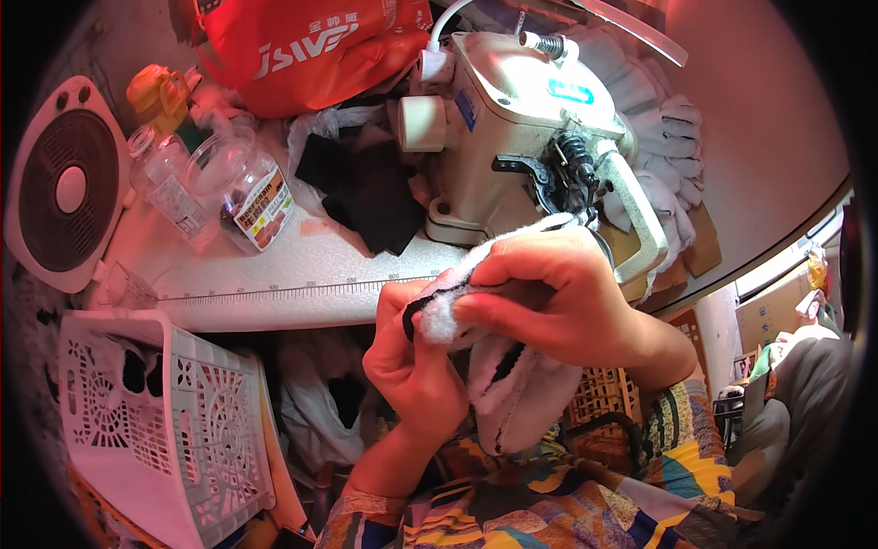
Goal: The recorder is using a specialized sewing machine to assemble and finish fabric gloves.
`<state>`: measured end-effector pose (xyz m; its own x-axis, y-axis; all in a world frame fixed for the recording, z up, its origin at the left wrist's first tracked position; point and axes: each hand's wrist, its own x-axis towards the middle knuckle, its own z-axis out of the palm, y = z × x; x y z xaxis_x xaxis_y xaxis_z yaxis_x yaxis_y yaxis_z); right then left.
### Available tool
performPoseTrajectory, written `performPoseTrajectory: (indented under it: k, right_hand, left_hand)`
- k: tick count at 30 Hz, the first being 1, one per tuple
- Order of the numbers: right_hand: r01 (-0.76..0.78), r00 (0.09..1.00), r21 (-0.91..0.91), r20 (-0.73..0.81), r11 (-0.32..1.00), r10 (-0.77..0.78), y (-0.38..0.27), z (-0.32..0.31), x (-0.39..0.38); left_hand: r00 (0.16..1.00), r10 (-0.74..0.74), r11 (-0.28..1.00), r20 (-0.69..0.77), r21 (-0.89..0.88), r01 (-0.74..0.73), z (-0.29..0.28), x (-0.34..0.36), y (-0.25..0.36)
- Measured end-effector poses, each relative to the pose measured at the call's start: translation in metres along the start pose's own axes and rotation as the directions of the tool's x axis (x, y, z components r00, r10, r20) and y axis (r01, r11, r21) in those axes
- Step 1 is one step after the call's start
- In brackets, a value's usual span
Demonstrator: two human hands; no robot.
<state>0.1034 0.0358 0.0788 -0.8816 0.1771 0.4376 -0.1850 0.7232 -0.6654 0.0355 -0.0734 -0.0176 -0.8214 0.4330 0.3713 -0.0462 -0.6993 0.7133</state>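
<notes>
- The bench crosses the upper part of the frame, and a ruler scale runs along its front edge.
- The machine, cream in colour, stands on the bench at upper centre.
- The crate, white plastic, is tilted at lower left.
- The bag, red, lies at the top, left of the machine.
- The fan stands at the left edge.
- The black cloth lies between the jar and the machine.
- The white cloth, fluffy and with black lining, is at the centre, below the machine; I cannot tell if it touches the machine.
- The right hand has its grip closed: thumb and forefinger pinch the fluffy edge.
- The left hand also has a closed grip, on the black-lined end, just beside the right fingertips.
</notes>
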Motion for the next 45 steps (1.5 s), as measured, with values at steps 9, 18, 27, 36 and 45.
performPoseTrajectory:
  k: [9, 18, 27, 36, 45]
  right_hand:
    - [0.026, 0.999, -0.105, -0.019, 0.994, -0.028, -0.002, 0.003, -0.005]
    - [-0.019, 0.976, -0.093, 0.215, 0.995, 0.039, -0.001, -0.03, 0.0]
    - [0.204, 0.974, -0.423, -0.001, 0.883, -0.225, 0.02, -0.014, 0.0]
    - [0.264, 0.947, -0.422, -0.056, 0.868, -0.315, 0.017, -0.005, 0.001]
    - [0.27, 0.919, -0.388, -0.169, 0.881, -0.357, 0.02, 0.002, 0.0]
  left_hand:
    - [0.989, 0.111, 0.956, 0.096, 0.26, -0.133, -0.004, 0.004, 0.007]
    - [0.972, 0.222, 0.934, -0.072, 0.302, -0.191, -0.009, 0.006, 0.012]
    - [0.967, 0.252, 0.875, -0.036, 0.436, -0.211, -0.008, 0.005, 0.015]
    - [0.985, 0.003, 0.827, 0.172, 0.554, -0.099, -0.04, 0.03, 0.042]
    - [0.788, -0.278, 0.943, 0.55, 0.313, 0.114, 0.002, 0.068, 0.063]
